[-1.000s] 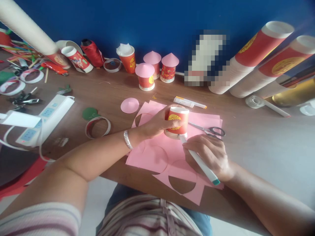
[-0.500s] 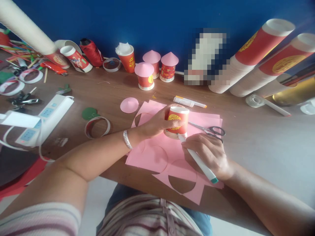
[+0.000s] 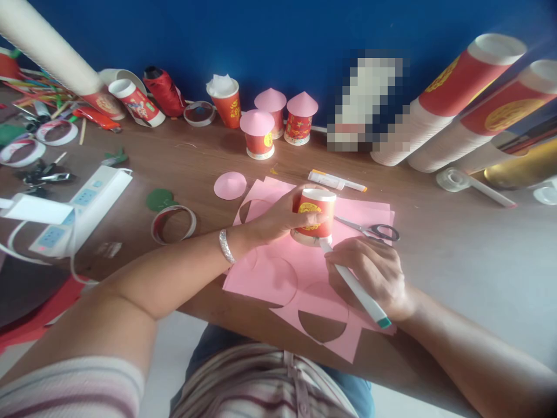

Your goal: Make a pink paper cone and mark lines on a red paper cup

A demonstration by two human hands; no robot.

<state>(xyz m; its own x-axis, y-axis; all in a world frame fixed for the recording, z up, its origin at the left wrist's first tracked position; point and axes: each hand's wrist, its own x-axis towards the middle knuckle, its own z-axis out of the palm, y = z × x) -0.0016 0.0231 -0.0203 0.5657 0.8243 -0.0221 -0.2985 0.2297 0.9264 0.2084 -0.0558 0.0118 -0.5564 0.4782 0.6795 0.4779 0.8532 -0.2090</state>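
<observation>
My left hand (image 3: 287, 217) is wrapped round a red paper cup (image 3: 322, 210) with a gold emblem. A pale band with dark marks runs round the cup's lower end. In my right hand (image 3: 369, 270) is a white marker (image 3: 361, 293) with a green end, its tip at or close to that band; exact contact is hard to tell. Under both hands lie pink paper sheets (image 3: 265, 284) with round outlines and cut-out holes. Scissors (image 3: 369, 229) with dark handles rest on the sheets, just beyond my right hand. Behind the cup is another white marker (image 3: 326, 180), beside an orange-ended one.
Three small red cups with pink cone tops (image 3: 256, 125) stand at the back. A pink paper cone (image 3: 230, 186) and a tape roll (image 3: 174, 225) lie left of the sheets. A power strip (image 3: 82, 212) is farther left. Tall cup stacks (image 3: 452, 93) lean at right.
The marker's tip has shifted slightly to the right along the cup's lower band, my right hand moving with it. My left hand keeps its hold on the cup.
</observation>
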